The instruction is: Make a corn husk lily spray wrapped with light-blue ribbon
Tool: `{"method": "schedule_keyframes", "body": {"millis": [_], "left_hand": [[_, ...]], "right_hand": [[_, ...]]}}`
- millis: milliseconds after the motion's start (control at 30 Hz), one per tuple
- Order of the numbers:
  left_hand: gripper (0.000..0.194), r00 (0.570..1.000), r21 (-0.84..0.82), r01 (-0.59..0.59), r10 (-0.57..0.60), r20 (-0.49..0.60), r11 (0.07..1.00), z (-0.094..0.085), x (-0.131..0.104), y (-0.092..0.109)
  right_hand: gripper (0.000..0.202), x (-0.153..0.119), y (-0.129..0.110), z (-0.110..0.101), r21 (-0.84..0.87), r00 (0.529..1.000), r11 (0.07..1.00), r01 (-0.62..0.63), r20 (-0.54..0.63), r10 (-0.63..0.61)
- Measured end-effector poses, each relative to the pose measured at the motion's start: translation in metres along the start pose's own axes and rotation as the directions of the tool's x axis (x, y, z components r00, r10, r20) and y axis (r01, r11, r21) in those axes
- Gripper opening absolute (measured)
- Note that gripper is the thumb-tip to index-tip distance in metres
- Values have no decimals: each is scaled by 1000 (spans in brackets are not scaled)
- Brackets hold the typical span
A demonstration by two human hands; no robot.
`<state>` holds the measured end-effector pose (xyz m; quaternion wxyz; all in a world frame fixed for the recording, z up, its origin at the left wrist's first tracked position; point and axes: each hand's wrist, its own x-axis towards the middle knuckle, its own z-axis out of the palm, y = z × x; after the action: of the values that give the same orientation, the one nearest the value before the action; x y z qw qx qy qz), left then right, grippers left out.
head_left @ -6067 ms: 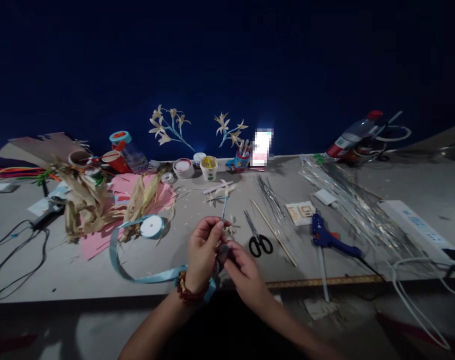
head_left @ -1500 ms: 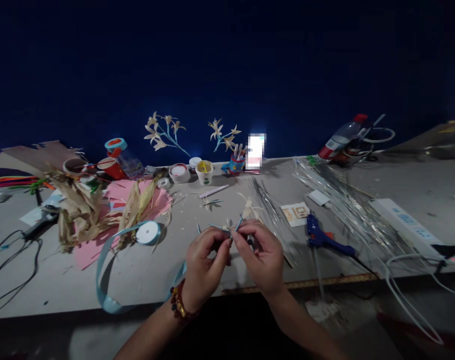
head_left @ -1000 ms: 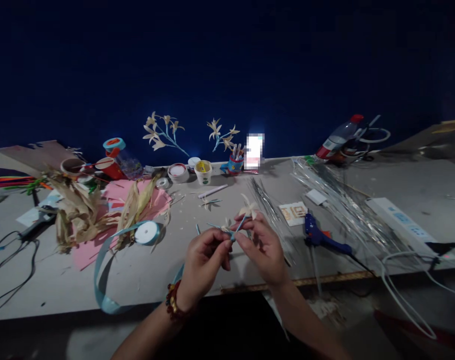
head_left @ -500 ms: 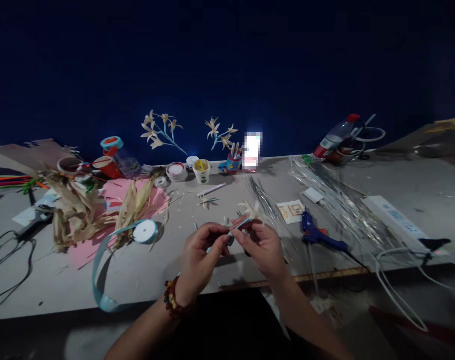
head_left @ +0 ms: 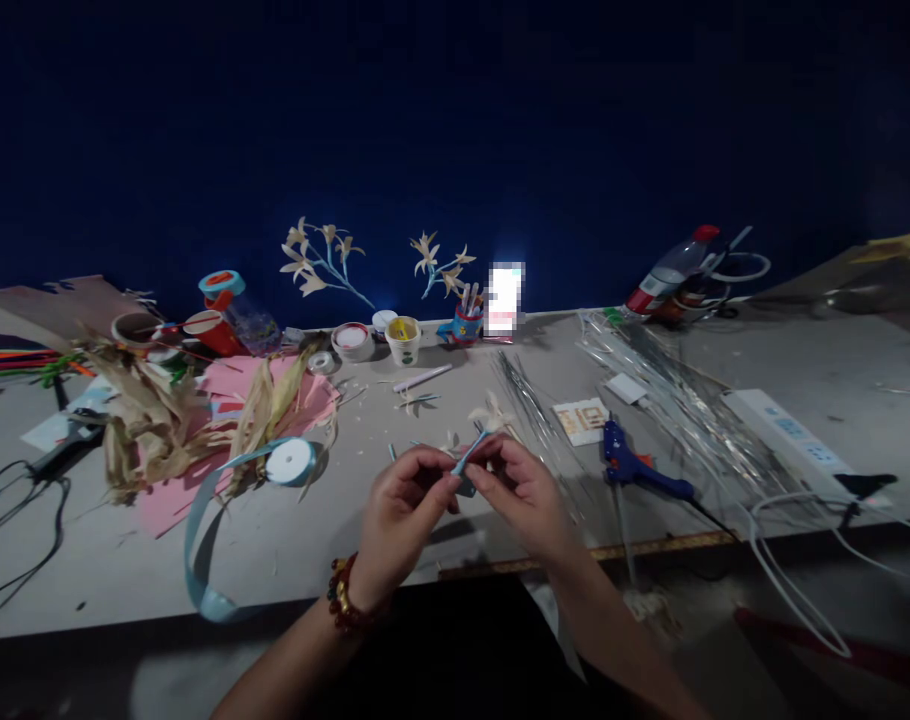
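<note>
Flower (head_left: 490, 412) on blue stem (head_left: 471, 455), pinched narrow by L hand (head_left: 404, 505) & R hand (head_left: 528, 495); poss petal crush if R grip rides up, stem bend if over-twisted.

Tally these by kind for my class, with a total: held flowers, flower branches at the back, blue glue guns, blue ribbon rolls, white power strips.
Held flower: 1
Flower branches: 2
Blue glue gun: 1
Blue ribbon roll: 1
White power strip: 1
Total: 6

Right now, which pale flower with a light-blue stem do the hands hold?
The single pale flower, its stem pinched by left hand and right hand; both branched sprays are farther back.
</note>
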<state>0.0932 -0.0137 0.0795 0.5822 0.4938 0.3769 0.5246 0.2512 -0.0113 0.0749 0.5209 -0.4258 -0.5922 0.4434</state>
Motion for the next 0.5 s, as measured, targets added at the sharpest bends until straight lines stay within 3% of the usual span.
{"method": "schedule_keyframes", "body": {"millis": [333,500], "left_hand": [[6,1000,59,-23,23,1,998,-2,2,-4],[7,998,99,-58,59,-7,993,-1,2,-5]], "right_hand": [[8,-5,-8,4,-192,999,980,46,-17,-50],[10,-8,-8,13,-136,997,990,32,-61,-41]]}}
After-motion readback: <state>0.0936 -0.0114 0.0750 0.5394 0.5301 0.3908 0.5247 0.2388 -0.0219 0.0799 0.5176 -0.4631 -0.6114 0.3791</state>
